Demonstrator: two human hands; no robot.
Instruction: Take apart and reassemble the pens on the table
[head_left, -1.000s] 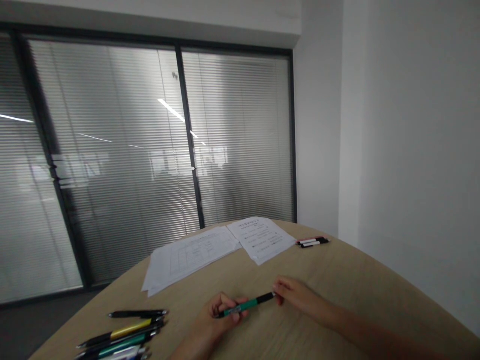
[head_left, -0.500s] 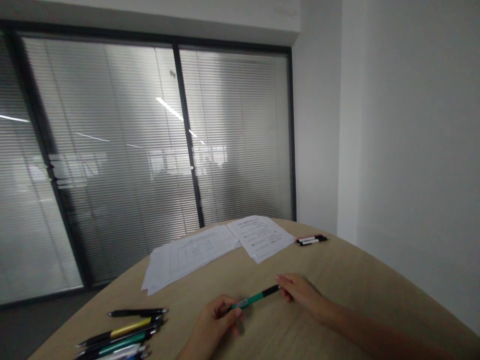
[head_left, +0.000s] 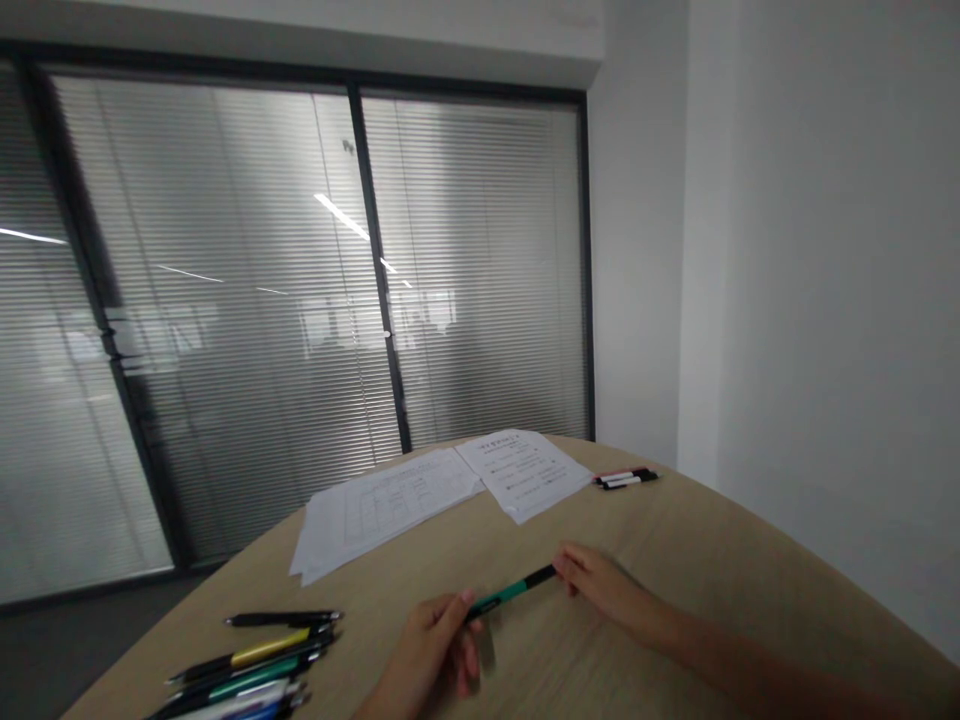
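A green pen with a black grip point(head_left: 514, 591) is held between my two hands, slightly above the wooden table. My left hand point(head_left: 439, 640) pinches its green end between thumb and fingers. At the other end, my right hand point(head_left: 596, 580) has its fingertips closed on the black tip part. The pen slants a little, its right end farther from me. To the left of my left hand lies a group of several pens, among them a black pen point(head_left: 285, 619), a yellow and black pen point(head_left: 259, 652) and a green and black pen point(head_left: 251, 682).
Printed sheets lie at the far side of the round table point(head_left: 720, 560): a left stack point(head_left: 390, 510) and a right sheet point(head_left: 525, 475). Beside them rest a few black and white pens point(head_left: 626, 479). Behind stands a glass partition with blinds point(head_left: 480, 280), with a white wall point(head_left: 825, 300) at right.
My left thumb has shifted up onto the pen's green end, and the fingers below have loosened downward. My right hand keeps its hold. The view has shifted slightly.
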